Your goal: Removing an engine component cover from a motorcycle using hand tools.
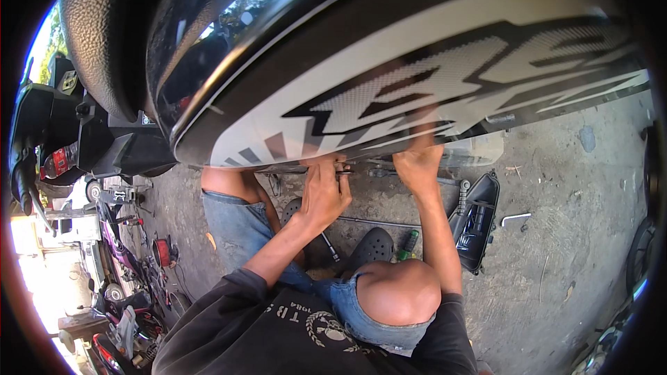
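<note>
A glossy black scooter side panel (389,97) with a white and grey graphic spans the upper view. At its lower edge, my left hand (321,193) is closed, fingers curled in a pinch near a small dark piece; what they grip is too small to make out. My right hand (419,167) reaches up to the same edge farther right, and its fingertips are hidden there. On the floor below lie a long metal rod (379,223), a green-handled tool (408,244) and a short metal bar tool (329,247). Beside my right forearm rests a black plastic housing (477,222).
An L-shaped hex key (516,219) lies on the concrete floor (556,236) at right. The scooter's seat (97,35) juts in at upper left, with a red-labelled bottle (61,160) below it. Several motorcycles (128,326) stand at lower left. My knees are bent close beneath the panel.
</note>
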Motion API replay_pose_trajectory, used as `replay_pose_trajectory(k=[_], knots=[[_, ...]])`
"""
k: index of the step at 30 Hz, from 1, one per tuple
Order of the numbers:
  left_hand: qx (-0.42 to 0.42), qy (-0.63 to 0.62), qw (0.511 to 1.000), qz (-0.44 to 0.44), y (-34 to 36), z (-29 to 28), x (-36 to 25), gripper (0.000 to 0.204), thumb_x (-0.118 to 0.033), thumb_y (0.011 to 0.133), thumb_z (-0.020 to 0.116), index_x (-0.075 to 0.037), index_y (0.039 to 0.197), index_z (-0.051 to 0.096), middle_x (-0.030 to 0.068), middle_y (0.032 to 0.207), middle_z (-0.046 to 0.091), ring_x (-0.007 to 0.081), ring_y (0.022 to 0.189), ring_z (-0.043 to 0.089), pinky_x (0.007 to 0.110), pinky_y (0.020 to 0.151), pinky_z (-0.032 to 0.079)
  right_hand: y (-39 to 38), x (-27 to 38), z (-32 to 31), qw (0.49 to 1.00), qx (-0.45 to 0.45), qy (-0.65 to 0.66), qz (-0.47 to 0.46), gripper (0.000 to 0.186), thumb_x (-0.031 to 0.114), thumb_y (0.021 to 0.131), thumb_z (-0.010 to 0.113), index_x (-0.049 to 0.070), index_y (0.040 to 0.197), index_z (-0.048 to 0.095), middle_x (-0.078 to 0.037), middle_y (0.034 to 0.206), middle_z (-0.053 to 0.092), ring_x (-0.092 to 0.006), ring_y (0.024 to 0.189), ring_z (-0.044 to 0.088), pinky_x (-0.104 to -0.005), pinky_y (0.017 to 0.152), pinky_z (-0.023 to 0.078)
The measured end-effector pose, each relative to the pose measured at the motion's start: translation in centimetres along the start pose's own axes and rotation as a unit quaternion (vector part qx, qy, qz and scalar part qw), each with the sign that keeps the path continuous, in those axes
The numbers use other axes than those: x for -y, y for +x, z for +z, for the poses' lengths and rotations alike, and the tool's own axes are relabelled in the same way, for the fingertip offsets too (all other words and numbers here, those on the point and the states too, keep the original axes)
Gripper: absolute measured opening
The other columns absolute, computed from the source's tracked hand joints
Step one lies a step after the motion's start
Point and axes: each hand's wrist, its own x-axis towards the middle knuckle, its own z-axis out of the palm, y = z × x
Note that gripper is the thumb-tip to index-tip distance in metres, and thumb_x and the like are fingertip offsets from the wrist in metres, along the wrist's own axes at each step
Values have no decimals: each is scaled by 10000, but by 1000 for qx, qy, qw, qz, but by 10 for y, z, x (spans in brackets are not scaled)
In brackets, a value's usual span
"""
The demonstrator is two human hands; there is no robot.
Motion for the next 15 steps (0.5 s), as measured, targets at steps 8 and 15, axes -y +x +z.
replay_pose_trajectory(k=[8, 15], knots=[[-10, 15, 1000, 5, -2, 1, 1, 360, 85, 719, 597, 45, 1061, 491, 184, 854, 563, 393, 802, 552, 457, 729, 448, -5, -3, 10, 1000, 16, 4, -17, 126, -31, 796, 708, -49, 838, 591, -138, 817, 714, -120, 734, 690, -196, 547, 501], [-14, 15, 1000, 9, 1, 1, -1, 369, 80, 713, 608, 38, 1062, 494, 186, 853, 562, 379, 787, 557, 452, 717, 448, -17, -28, -3, 995, 40, -35, -90, 199, 16, 713, 796, 0, 783, 611, -89, 744, 668, -116, 613, 620, -213, 493, 451]])
